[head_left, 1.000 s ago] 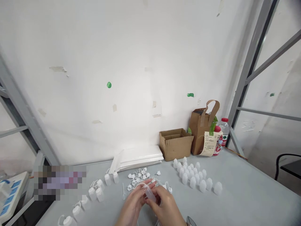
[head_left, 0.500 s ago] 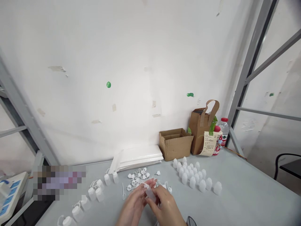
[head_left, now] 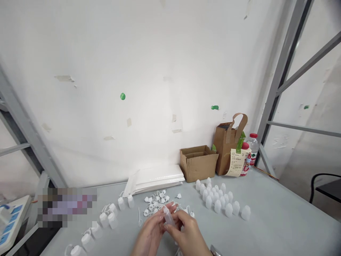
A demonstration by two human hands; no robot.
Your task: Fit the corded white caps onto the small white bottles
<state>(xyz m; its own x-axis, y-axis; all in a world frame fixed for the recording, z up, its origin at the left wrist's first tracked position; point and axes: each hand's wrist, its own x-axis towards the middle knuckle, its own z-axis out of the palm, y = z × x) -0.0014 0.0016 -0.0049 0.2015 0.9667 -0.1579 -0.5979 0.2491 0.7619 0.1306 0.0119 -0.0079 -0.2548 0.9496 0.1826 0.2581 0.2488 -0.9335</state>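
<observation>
On my feed, the left hand (head_left: 150,231) and the right hand (head_left: 186,233) were both closed on a small translucent plastic bottle (head_left: 168,217), held tilted just above the grey table (head_left: 279,213); I could not tell whether anything was fitted to its tip. Just beyond lay a heap of white tethered caps (head_left: 156,202), with looped bottles (head_left: 113,220) lined up leftward and plain bottles (head_left: 217,206) clustered rightward. Farther back I saw white packets (head_left: 154,179), a cardboard box (head_left: 198,166) and a kraft paper bag (head_left: 222,149).
</observation>
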